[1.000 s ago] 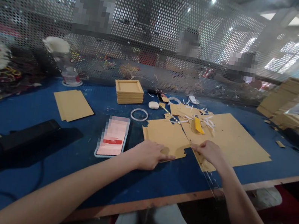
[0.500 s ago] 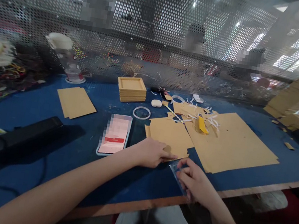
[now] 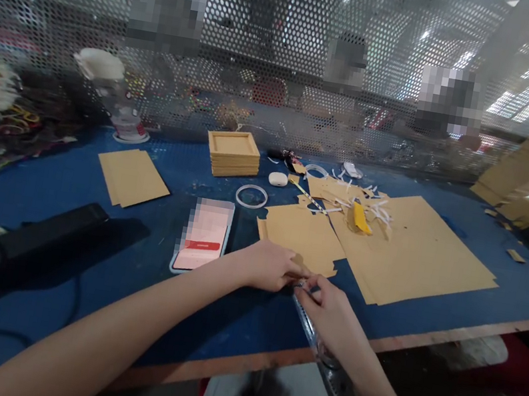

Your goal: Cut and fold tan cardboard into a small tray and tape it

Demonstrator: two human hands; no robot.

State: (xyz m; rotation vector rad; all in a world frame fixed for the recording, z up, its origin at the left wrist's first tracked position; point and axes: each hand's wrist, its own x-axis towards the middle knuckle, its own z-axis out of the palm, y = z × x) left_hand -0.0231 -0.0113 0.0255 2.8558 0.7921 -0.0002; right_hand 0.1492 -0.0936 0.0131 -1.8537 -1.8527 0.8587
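My left hand [image 3: 270, 266] lies at the near edge of a brown cardboard piece [image 3: 303, 231], its fingers bent and closed on that edge. My right hand [image 3: 329, 310] meets the left fingertips, with thumb and fingers pinched round the upper end of a long, shiny, see-through ruler [image 3: 305, 320]. The ruler slants down past the table edge beneath my right forearm. Where the fingertips of both hands meet, the contact is partly hidden. Left of my left hand lies a phone [image 3: 205, 235] with its screen lit.
Larger cardboard sheets [image 3: 430, 253] lie to the right, with white scraps and a yellow piece [image 3: 360, 218]. Behind are stacked cardboard frames [image 3: 233, 156], a clear ring [image 3: 251, 196] and a white earbud case [image 3: 278, 178]. A black bar-shaped device [image 3: 37, 241] stands left. Perforated metal screen [image 3: 291, 40] closes the back.
My right hand has moved left and up with the ruler, and now meets my left fingertips. The left index finger, stretched out before, is now drawn in. The view has shifted slightly.
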